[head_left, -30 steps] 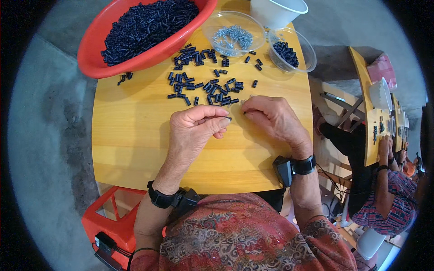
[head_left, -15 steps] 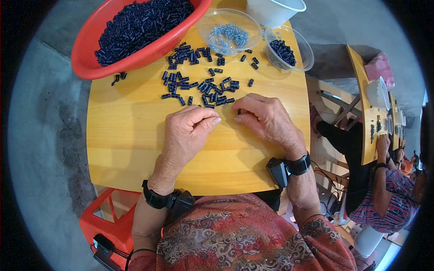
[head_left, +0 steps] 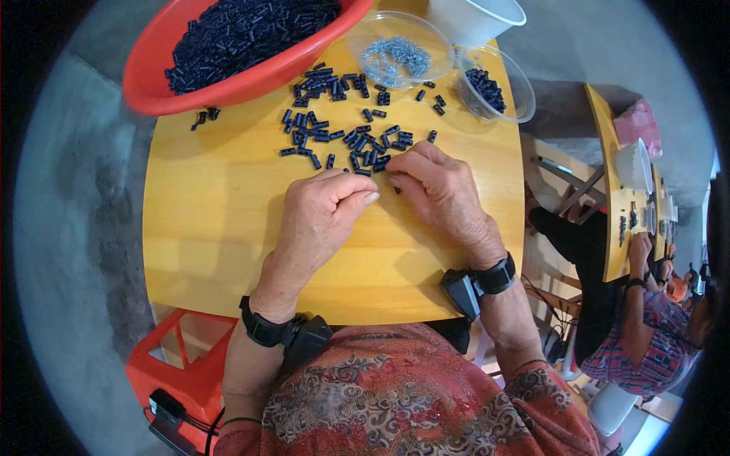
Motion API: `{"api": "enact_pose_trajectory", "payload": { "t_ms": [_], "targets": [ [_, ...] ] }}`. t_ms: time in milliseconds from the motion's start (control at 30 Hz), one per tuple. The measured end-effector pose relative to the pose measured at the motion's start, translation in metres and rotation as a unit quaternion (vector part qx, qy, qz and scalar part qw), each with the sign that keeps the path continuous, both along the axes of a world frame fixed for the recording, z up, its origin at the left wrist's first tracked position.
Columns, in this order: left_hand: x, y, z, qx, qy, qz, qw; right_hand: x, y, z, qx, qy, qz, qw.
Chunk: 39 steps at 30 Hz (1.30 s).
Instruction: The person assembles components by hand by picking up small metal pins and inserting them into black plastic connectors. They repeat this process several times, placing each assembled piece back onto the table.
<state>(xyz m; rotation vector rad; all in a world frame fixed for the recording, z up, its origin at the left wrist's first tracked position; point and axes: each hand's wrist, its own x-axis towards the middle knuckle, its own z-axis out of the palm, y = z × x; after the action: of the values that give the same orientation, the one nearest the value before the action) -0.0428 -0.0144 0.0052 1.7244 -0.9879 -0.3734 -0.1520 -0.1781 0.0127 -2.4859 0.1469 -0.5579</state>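
Over the middle of the table my left hand (head_left: 323,216) is closed, thumb and forefinger pressed together; whatever lies between them is too small or hidden to make out. Close beside it, my right hand (head_left: 445,194) pinches a small black piece, of which only a dark end (head_left: 397,190) shows under the fingers. The two sets of fingertips nearly meet. Just beyond them lies a loose pile of short black cylindrical pieces (head_left: 369,158). Another pile of black pieces (head_left: 318,83) lies farther back.
A red basin (head_left: 144,83) heaped with black pieces stands at the far left. At the back are a clear tub (head_left: 445,68) of small silvery parts, a clear tub (head_left: 525,99) holding black pieces, and a white container (head_left: 471,23). Another person (head_left: 639,334) sits at a table to the right.
The view has shifted slightly, so the basin and tubs appear higher and farther right. Both hands stay pinched near each other; the right fingers have turned a little, covering more of the black piece.
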Motion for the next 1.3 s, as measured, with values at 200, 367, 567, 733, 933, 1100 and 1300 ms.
{"api": "enact_pose_trajectory", "payload": {
  "t_ms": [200,367,567,733,933,1100,1300],
  "targets": [
    [0.003,0.002,-0.001,0.025,-0.019,-0.011,0.999,0.009,0.000,-0.001,-0.026,0.019,0.012,0.999],
    [0.005,0.002,0.001,0.032,-0.003,-0.026,0.999,0.011,0.002,0.002,-0.051,0.035,0.000,0.998],
    [0.003,0.002,-0.002,0.029,0.001,-0.027,0.999,0.011,0.007,0.003,-0.093,0.073,-0.031,0.992],
    [0.006,0.001,-0.006,0.010,-0.020,-0.024,0.999,0.009,0.003,0.002,0.014,0.055,-0.015,0.998],
    [0.007,-0.001,-0.004,0.002,-0.031,0.022,0.999,0.009,0.000,0.001,0.044,0.051,-0.012,0.998],
    [0.008,0.000,-0.001,-0.014,-0.017,0.029,0.999,0.013,0.003,0.002,0.006,0.064,-0.015,0.998],
    [0.005,0.002,0.003,-0.040,0.329,-0.002,0.943,0.014,0.006,0.002,0.007,0.031,-0.028,0.999]
  ]
}}
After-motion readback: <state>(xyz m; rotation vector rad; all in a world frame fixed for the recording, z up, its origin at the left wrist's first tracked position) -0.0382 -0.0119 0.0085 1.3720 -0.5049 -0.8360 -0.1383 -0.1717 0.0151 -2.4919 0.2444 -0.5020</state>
